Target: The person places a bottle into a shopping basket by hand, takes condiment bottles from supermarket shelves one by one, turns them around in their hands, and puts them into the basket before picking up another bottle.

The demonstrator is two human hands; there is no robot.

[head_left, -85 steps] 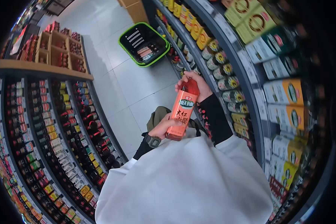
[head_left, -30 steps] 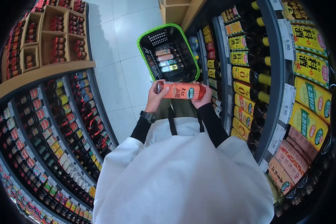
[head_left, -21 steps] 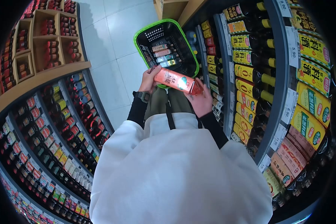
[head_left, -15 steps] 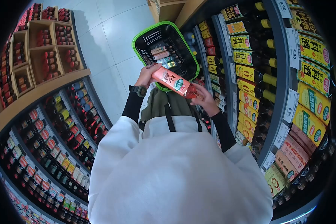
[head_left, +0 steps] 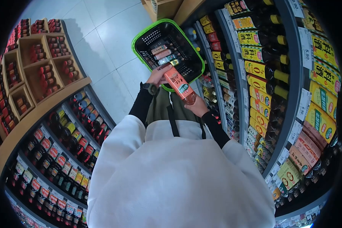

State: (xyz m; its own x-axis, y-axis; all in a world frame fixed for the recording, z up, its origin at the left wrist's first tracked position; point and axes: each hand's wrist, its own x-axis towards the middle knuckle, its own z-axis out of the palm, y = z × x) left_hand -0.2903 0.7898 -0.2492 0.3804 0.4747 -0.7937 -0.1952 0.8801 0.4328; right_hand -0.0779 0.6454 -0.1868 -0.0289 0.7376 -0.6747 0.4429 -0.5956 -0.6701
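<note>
A bottle with an orange-red label (head_left: pixel 179 82) is held in front of my body, tilted, between both hands. My left hand (head_left: pixel 158 75), with a watch on its wrist, is closed around the bottle's upper-left end. At the lower-right end, my right hand (head_left: pixel 198 106) is closed around the narrower part. Just beyond the bottle stands a black basket with a green rim (head_left: pixel 135 41). Inside it lie several bottles (head_left: pixel 164 54) side by side, with pink, pale blue and yellow labels.
To my right, shelves hold several rows of yellow-labelled bottles (head_left: pixel 260 78) behind price strips (head_left: pixel 305 49). On the left are wooden compartments (head_left: pixel 34 57) with red-capped jars and lower shelves of dark bottles (head_left: pixel 59 159). Pale floor tiles (head_left: pixel 110 41) run between them.
The bottle has turned steeper, its right-hand end swinging down and toward me with my right hand. My left hand has shifted slightly right. The view has rotated a little.
</note>
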